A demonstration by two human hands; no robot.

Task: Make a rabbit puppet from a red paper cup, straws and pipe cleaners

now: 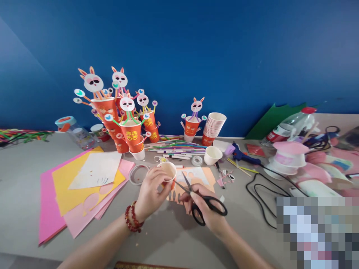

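My left hand (153, 190) is closed round a paper cup (169, 170), which tilts so that its pale inside and rim face me. In my right hand (206, 209) is a pair of black-handled scissors (211, 203), with the blades spread apart and one blade close to the cup's lower side. Whether that blade touches the cup I cannot tell. Beneath both hands lies a sheet of orange paper (209, 175) with cut-out and grey petal-like shapes. A roll of clear tape (139, 174) rests just left of the cup.
Red cups with rabbit faces (131, 130) stand stacked at back left, another rabbit cup (192, 125) at centre. Beside it rises a cup stack (213, 127). Coloured sheets (60, 190) lie left. A blue glue gun (245, 155) trails a black cord at right, near a plastic bottle (291, 125).
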